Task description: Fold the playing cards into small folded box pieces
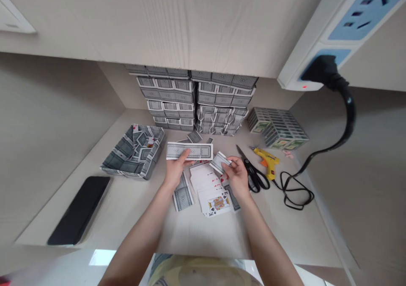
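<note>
Strip (pixel 200 153) of joined cards lies mid-clock, pinched in my left hand (pixel 176 170), thumb on top, the fingers beneath mostly hidden. My right hand (pixel 237 176) pinches a card (pixel 218 162) at its 3 o'clock; I cannot tell whether the two pieces touch. Cards overlapping at 6 o'clock, a king (pixel 218 203) uppermost, are too tangled to count. An overhanging board (pixel 203 24) cuts off the tops of two stacks (pixel 173 93) at 12.

I count one tray (pixel 125 171) of cards at 9, one phone (pixel 79 210) at 8, one pair of scissors (pixel 253 176) and one glue gun (pixel 268 161) at 3, boxes (pixel 285 127) at 2.

My desk (pixel 127 222) is pale and smooth, walled at 9 and 3; one plug (pixel 323 70) fills a socket high at 2.
</note>
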`<state>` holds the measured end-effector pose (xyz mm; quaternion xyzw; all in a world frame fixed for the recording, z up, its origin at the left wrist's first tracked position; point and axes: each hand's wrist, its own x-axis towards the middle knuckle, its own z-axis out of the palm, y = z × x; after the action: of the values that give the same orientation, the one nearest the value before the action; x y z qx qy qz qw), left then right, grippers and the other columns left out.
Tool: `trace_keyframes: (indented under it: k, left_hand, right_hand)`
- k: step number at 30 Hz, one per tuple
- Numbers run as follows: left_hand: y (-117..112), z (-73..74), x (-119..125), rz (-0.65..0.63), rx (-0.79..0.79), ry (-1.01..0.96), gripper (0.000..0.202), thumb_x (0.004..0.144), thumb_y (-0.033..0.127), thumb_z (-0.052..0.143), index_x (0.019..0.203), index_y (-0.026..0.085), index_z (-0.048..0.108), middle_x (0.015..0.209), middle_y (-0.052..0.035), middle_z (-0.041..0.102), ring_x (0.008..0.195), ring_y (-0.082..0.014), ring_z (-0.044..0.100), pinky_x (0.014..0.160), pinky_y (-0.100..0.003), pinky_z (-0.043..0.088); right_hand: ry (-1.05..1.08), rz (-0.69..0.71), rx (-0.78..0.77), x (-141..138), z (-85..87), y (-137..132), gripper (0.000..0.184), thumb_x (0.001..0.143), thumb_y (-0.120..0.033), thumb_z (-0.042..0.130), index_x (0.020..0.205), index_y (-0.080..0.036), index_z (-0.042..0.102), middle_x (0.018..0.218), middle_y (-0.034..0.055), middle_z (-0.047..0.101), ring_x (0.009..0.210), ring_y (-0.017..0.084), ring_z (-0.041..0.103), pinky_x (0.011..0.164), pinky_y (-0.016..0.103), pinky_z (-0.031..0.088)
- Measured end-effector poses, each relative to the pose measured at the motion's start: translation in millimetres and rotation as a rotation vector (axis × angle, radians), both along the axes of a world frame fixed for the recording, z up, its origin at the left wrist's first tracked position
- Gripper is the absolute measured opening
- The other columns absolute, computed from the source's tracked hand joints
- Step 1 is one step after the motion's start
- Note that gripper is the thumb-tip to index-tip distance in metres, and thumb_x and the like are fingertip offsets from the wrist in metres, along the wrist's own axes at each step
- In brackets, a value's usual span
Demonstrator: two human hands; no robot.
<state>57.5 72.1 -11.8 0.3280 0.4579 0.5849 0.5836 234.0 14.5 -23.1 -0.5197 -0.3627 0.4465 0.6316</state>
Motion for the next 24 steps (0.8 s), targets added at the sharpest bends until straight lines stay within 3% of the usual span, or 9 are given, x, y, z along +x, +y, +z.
trace_keyframes:
  k: [10, 24]
  left_hand:
    - [0.4, -1.3, -0.3, 0.016, -0.004, -0.011, 0.041, 0.06, 0.027, 0.072, 0.097, 0.017, 0.058, 0.096, -0.0065, 0.066, 0.079, -0.0195, 0.064, 0.059, -0.028, 0.055]
    - [-1.5, 1.7, 1.4, -0.059, -0.026, -0.013, 0.037, 0.057, 0.029, 0.073, 0.088, 0.016, 0.06, 0.086, -0.0032, 0.066, 0.068, -0.0157, 0.063, 0.054, -0.026, 0.053]
  right_hand:
    - [-0.005, 0.01, 0.006, 1.1, 0.5, -0.7, 0.027, 0.068, -0.033, 0.066, 0.086, -0.021, 0.048, 0.059, -0.0072, 0.054, 0.036, 0.004, 0.038, 0.035, 0.017, 0.032]
    - [-0.018, 0.028, 0.009, 0.2, -0.2, -1.2, 0.028, 0.068, -0.035, 0.065, 0.087, -0.021, 0.049, 0.063, -0.0063, 0.056, 0.034, 0.004, 0.04, 0.033, 0.017, 0.032]
